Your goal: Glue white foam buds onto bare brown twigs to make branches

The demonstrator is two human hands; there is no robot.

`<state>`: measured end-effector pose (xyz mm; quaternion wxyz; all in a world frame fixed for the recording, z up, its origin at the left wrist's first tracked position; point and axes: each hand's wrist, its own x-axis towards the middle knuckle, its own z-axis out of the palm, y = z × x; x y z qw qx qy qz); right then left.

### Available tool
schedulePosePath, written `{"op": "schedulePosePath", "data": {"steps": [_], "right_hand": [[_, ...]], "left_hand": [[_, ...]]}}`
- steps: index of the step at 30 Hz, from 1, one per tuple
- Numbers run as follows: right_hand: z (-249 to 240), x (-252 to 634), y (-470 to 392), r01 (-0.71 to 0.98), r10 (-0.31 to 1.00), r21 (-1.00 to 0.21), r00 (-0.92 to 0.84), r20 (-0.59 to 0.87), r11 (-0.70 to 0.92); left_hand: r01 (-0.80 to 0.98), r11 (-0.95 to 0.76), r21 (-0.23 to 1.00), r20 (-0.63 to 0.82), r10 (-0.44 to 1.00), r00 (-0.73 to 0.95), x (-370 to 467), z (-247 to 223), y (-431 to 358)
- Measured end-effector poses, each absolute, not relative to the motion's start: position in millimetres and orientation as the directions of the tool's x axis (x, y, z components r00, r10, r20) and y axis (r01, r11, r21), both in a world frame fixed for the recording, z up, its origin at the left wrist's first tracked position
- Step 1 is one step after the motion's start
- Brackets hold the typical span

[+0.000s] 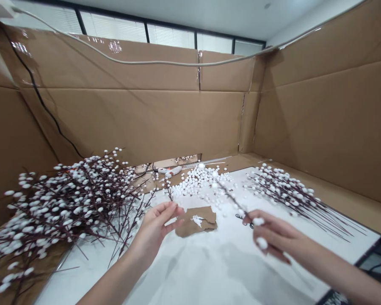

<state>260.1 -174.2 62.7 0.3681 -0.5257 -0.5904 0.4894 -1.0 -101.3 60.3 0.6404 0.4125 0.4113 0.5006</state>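
White tabletop [197, 271], white-beaded stem [230, 196] in right grip [274, 237], slanting forward-left

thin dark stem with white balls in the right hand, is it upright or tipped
Tipped: the stem slants up and leftward from the right hand's fingers, rather than standing straight up.

Left hand [160, 219] half-curled, right hand [274, 235] curled
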Motion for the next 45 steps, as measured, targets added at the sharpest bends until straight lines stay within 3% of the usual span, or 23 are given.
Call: {"op": "schedulePosePath", "data": {"steps": [2, 4, 8, 10, 19, 30, 36, 41, 45], "right_hand": [[73.8, 294.9, -170.1, 0.548, 0.997, -0.836, 0.042, 0.067, 0.033], [83.9, 329.3, -164.3, 0.745, 0.965, -0.665, 0.203, 0.168, -0.041], [92.9, 383.2, -149.2, 0.859, 0.902, -0.427, 0.39, 0.187, -0.283], [92.1, 397.5, -141.0, 0.875, 0.899, -0.366, 0.4, 0.178, -0.317], [78.3, 393.3, -114.8, 0.936, 0.887, -0.182, 0.345, 0.306, -0.301], [63.0, 371.5, -123.9, 0.941, 0.813, 0.09, 0.232, 0.535, -0.327], [52.1, 355.2, -120.2, 0.954, 0.681, 0.301, -0.207, 0.702, -0.02], [25.5, 331.4, -114.4, 0.944, 0.64, 0.277, -0.326, 0.695, 0.18], [16.0, 306.9, -115.0, 0.933, 0.695, 0.092, -0.322, 0.643, 0.347]], "left_hand": [[-0.285, 0.161, 0.945, -0.092, 0.966, 0.241, 1.6, 58.9, -103.8], [-0.278, 0.151, 0.949, -0.061, 0.95, 0.307, 4.4, 59.5, -107.5], [-0.249, 0.096, 0.964, 0.003, 0.93, 0.367, 6.9, 62.1, -113.9], [-0.226, 0.061, 0.972, 0.027, 0.93, 0.367, 6.5, 62.1, -115.6], [-0.092, -0.05, 0.995, 0.086, 0.887, 0.453, 9.7, 55.1, -118.0], [-0.146, -0.043, 0.988, 0.107, 0.88, 0.463, 12.2, 52.1, -123.6], [-0.034, -0.156, 0.987, 0.155, 0.879, 0.451, 9.4, 46.3, -122.4], [0.047, -0.162, 0.986, 0.127, 0.894, 0.43, 10.6, 45.0, -123.8], [0.037, -0.156, 0.987, 0.13, 0.916, 0.38, 12.3, 46.2, -123.6]]}}
